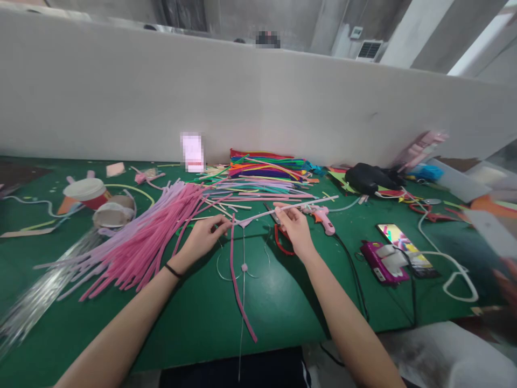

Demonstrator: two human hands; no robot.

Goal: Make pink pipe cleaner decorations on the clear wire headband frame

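Pipe cleaner (258,215), fuzzy pale pink, runs taut, pinched by left hand (207,233) and right hand (295,226).

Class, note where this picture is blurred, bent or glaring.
Head view: sharp mid-frame, where the left hand and right hand pinch a pale pipe cleaner; clear strips at the left edge smear; the back wall bows; the phone screen glows.
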